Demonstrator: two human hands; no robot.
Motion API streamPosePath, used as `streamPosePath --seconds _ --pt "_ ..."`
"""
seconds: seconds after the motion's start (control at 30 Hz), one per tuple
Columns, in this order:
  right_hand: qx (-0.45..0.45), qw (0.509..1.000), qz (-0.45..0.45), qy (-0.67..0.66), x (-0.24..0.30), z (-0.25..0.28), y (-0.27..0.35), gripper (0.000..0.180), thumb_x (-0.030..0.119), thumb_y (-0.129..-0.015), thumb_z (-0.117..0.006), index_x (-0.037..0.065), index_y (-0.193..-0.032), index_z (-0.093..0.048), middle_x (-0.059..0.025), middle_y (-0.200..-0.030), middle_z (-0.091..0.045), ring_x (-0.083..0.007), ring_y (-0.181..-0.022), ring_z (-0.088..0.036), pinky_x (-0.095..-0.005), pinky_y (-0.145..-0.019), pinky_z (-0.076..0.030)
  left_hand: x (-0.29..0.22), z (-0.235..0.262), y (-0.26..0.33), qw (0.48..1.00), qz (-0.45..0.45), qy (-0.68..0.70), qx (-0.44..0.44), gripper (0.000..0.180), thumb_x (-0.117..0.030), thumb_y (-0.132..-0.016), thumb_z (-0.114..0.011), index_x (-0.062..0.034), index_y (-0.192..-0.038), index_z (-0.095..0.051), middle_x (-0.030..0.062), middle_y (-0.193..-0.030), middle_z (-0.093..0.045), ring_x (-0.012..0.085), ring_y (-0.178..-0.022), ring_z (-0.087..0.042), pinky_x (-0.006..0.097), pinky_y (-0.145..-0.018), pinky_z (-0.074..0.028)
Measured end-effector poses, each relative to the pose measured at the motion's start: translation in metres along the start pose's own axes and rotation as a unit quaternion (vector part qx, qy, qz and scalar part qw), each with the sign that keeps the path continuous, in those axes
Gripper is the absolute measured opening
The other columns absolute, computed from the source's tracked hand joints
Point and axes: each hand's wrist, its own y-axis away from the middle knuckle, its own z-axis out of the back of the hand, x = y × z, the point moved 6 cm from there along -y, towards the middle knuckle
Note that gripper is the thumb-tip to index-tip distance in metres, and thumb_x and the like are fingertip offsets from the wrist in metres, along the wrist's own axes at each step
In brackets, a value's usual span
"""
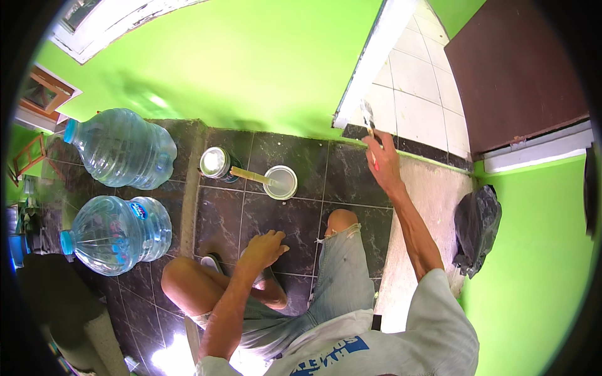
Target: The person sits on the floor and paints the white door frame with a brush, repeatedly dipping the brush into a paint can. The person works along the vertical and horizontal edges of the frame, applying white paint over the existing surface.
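Note:
My right hand (pixel 384 160) is stretched forward and grips a paintbrush (pixel 369 118). Its bristles touch the lower end of a white door frame (pixel 370 59) beside the bright green wall (pixel 251 62). My left hand (pixel 263 247) rests on the dark tiled floor (pixel 276 219) between my bent knees, fingers spread, holding nothing. In front of me on the floor stands a small container of white paint (pixel 281 182) with a wooden stir stick (pixel 249 175) lying across it. A round metal can (pixel 216 163) sits next to it on the left.
Two large clear water jugs (pixel 119 147) (pixel 119 233) lie at the left. A black plastic bag (pixel 476 227) leans on the green wall at the right. Beyond the doorway are pale tiles (pixel 414 88) and a dark brown door (pixel 514 69).

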Motion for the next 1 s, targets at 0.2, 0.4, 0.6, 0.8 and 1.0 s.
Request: streamPosePath --seconds 0.2,0.4,0.6,0.8,1.0 --pt "-0.044 0.994 -0.001 -0.102 0.028 0.015 -0.023 0.037 -0.013 -0.086 -0.066 0.004 -0.118 -0.071 -0.0209 -0.123 -0.062 -0.0325 -0.102 -0.072 -0.0382 -0.081 -0.060 0.000 -0.005 -0.001 1.000 0.005 0.010 0.015 0.040 -0.034 -0.101 -0.067 -0.0050 -0.128 -0.061 0.0203 -0.121 -0.068 0.0450 -0.108 -0.068 0.056 -0.095 -0.052" --pt "-0.065 0.992 -0.016 -0.102 0.009 -0.022 -0.009 0.035 -0.008 -0.086 -0.068 0.006 -0.117 -0.069 -0.0177 -0.120 -0.064 -0.0351 -0.094 -0.071 -0.0433 -0.074 -0.058 -0.001 -0.001 -0.002 0.999 0.021 0.000 0.025 0.042 -0.033 -0.100 -0.067 -0.0074 -0.133 -0.061 0.0190 -0.123 -0.067 0.0446 -0.108 -0.067 0.054 -0.094 -0.052" --pt "-0.023 0.993 -0.049 -0.100 0.000 -0.039 0.010 0.033 -0.008 -0.087 -0.068 0.004 -0.117 -0.069 -0.0174 -0.118 -0.065 -0.0359 -0.094 -0.071 -0.0429 -0.076 -0.059 -0.002 -0.005 -0.002 0.999 0.020 -0.004 0.031 0.043 -0.033 -0.100 -0.066 -0.0084 -0.135 -0.061 0.0180 -0.124 -0.067 0.0444 -0.107 -0.067 0.053 -0.093 -0.053" --pt "-0.079 0.991 -0.006 -0.110 0.017 -0.001 -0.028 0.037 -0.013 -0.089 -0.065 0.003 -0.122 -0.070 -0.0196 -0.123 -0.063 -0.0340 -0.106 -0.070 -0.0376 -0.083 -0.059 -0.001 -0.006 -0.003 1.000 0.001 -0.002 0.015 0.042 -0.033 -0.100 -0.067 -0.0081 -0.133 -0.062 0.0181 -0.123 -0.067 0.0439 -0.106 -0.067 0.053 -0.091 -0.054" --pt "-0.060 0.993 -0.055 -0.087 0.004 -0.026 -0.007 0.035 -0.008 -0.089 -0.067 0.006 -0.121 -0.069 -0.0174 -0.127 -0.062 -0.0365 -0.104 -0.070 -0.0429 -0.082 -0.060 0.000 -0.006 -0.004 0.999 0.009 -0.021 0.029 0.043 -0.033 -0.099 -0.067 -0.0073 -0.133 -0.062 0.0180 -0.123 -0.067 0.0426 -0.109 -0.066 0.052 -0.093 -0.053"
